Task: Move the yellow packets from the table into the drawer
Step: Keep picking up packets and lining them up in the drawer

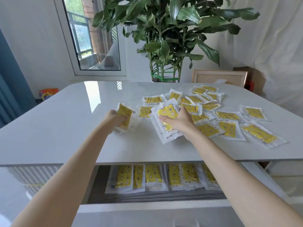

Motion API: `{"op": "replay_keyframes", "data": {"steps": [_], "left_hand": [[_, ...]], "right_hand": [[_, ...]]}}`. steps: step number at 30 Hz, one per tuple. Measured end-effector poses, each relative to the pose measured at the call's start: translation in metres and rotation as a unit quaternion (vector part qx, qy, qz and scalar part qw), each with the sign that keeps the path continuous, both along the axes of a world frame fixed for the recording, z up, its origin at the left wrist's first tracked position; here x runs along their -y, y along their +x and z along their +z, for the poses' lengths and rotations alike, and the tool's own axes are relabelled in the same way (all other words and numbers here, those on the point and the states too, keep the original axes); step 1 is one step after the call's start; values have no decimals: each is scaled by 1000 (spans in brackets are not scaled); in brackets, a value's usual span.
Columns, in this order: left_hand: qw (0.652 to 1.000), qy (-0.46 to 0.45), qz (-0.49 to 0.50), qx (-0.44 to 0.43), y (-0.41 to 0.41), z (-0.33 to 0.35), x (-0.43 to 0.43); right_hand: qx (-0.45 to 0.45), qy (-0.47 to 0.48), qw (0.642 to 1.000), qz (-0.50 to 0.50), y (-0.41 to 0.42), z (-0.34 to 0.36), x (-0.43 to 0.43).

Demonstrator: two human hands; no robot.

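Yellow packets (229,115) scattered across right half of table (65,128); we see row of more lying in open drawer (147,205) under table edge. Left hand (114,119) fingers clenched on small bunch of packets (124,117), lifted at pile's left. Right hand (178,121) fingers curled, gripping fanned stack (165,112). Potted plant (170,30) behind table.
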State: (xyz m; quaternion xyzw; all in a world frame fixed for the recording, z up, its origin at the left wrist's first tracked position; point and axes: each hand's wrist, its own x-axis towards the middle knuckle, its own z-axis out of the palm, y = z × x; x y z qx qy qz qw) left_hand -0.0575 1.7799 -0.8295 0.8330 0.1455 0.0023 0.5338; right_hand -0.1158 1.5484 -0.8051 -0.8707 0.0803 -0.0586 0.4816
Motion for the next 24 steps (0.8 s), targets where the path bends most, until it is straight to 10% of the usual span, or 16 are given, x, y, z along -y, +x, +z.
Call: {"op": "replay_keyframes", "data": {"steps": [13,24], "left_hand": [[973,-168,-125,99,-183,-27,27],[977,34,-190,89,-210,-48,23]], "right_hand": [[48,249,966,51,-107,-36,4],[41,258,965,30,-143,-62,15]]}}
